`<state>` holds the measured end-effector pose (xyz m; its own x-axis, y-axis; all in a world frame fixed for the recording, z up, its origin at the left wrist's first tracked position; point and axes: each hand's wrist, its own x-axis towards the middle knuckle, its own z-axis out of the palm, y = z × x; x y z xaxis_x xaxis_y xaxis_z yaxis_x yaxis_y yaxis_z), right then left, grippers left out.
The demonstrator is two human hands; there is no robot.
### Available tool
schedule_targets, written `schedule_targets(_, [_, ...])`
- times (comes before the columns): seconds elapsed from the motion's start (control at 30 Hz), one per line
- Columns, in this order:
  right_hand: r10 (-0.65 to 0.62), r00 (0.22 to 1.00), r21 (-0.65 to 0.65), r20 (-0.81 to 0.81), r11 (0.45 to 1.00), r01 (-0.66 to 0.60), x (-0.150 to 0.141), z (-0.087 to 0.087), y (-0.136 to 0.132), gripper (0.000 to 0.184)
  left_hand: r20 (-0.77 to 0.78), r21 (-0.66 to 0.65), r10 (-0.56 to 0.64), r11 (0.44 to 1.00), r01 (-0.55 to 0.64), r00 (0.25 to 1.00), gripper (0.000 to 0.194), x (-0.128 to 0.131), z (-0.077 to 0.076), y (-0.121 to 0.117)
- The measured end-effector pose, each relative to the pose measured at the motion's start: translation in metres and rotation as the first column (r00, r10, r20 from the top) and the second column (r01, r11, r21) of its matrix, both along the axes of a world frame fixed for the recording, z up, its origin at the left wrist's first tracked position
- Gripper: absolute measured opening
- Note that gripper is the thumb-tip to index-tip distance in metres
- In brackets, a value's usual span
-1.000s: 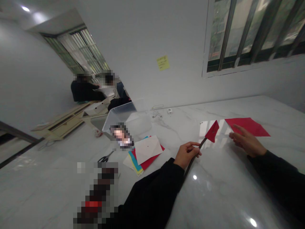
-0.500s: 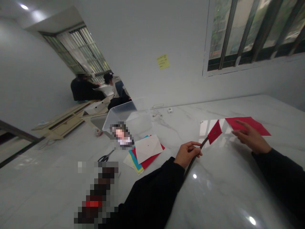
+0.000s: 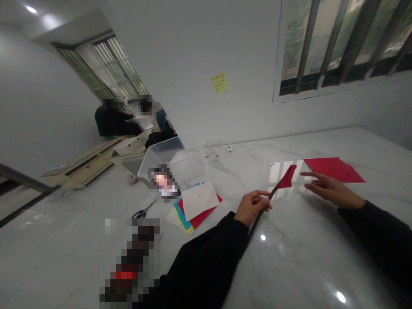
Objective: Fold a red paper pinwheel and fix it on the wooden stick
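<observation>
My left hand [image 3: 254, 207] is closed around a thin dark stick [image 3: 256, 224], which slants up to the right. At the stick's upper end sits a small red paper piece [image 3: 286, 178], seen here as a narrow, angled shape. Just right of that piece hovers my right hand [image 3: 333, 192]. Its index finger points left toward the red paper and the other fingers curl loosely, with nothing held. A small gap shows between fingertip and paper. Behind my right hand, a larger red sheet [image 3: 337, 169] lies flat on the white marbled table [image 3: 309, 244].
Left of my left arm are a stack of coloured sheets with a white sheet [image 3: 200, 201] on top, black scissors [image 3: 141, 213] and a clear plastic bin [image 3: 164, 148]. A small white object [image 3: 228, 149] lies near the wall. Two people sit in the far left background.
The small red paper has turned on the stick's end, from a broad diamond to a narrower shape. My right hand has shifted left and slightly down, off the red sheet. My left hand barely moved.
</observation>
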<state>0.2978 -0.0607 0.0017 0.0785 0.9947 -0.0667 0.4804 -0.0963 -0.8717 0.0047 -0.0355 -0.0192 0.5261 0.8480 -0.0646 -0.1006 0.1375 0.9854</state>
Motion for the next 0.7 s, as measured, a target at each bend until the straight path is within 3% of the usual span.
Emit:
schedule_targets(0.07, [-0.116,0.992,0.035,-0.043,0.992,0.118,0.001,-0.002,0.000,0.065,0.004,0.003,-0.004,1.000,0.004,1.000,0.042,0.000,0.001,-0.001])
schedule_targets(0.1, [-0.080,0.995,0.011,-0.063,0.997,0.081,0.001,-0.003,-0.002,0.063,0.011,0.004,-0.004,1.000,0.004,1.000,0.042,0.001,0.001,-0.001])
schedule_targets(0.17, [0.161,0.982,-0.128,-0.094,0.977,-0.172,0.000,-0.003,-0.006,0.057,0.025,0.007,0.000,1.000,-0.001,1.000,0.042,0.001,0.001,-0.001])
schedule_targets(0.23, [0.469,0.872,-0.281,-0.140,0.826,-0.489,-0.003,-0.003,-0.012,0.049,0.027,0.008,0.012,1.000,-0.013,1.000,0.042,0.001,0.000,0.000])
schedule_targets(0.27, [0.557,0.816,-0.316,-0.156,0.754,-0.575,-0.004,-0.002,-0.013,0.046,0.024,0.006,0.017,1.000,-0.017,1.000,0.043,0.000,0.000,0.000])
schedule_targets(0.3, [0.581,0.800,-0.315,-0.150,0.739,-0.595,-0.005,-0.001,-0.014,0.044,0.020,0.006,0.019,1.000,-0.019,1.000,0.043,0.000,0.000,0.001])
schedule_targets(0.37, [0.477,0.874,-0.242,-0.088,0.841,-0.483,-0.006,0.000,-0.012,0.045,0.013,0.006,0.014,1.000,-0.014,1.000,0.043,0.000,0.000,0.001])
schedule_targets(0.43, [0.263,0.964,-0.136,-0.046,0.954,-0.266,-0.003,0.001,-0.007,0.050,0.009,0.005,0.007,1.000,-0.007,1.000,0.043,0.000,0.000,0.002])
schedule_targets(0.47, [0.157,0.986,-0.088,-0.052,0.983,-0.161,-0.001,0.001,-0.004,0.054,0.006,0.002,0.005,1.000,-0.005,1.000,0.044,0.000,0.000,0.002])
schedule_targets(0.6, [-0.098,0.984,0.068,-0.147,0.992,0.109,0.003,-0.002,0.000,0.075,-0.013,-0.011,0.006,1.000,-0.006,1.000,0.045,0.000,0.002,0.001])
schedule_targets(0.67, [-0.064,0.990,0.065,-0.126,0.995,0.073,0.002,-0.003,-0.002,0.069,-0.015,-0.012,0.002,1.000,-0.002,1.000,0.045,0.000,0.002,0.001])
schedule_targets(0.7, [0.045,0.994,0.001,-0.096,0.999,-0.046,0.001,-0.004,-0.004,0.062,-0.012,-0.013,0.001,1.000,-0.001,1.000,0.044,0.000,0.002,0.001])
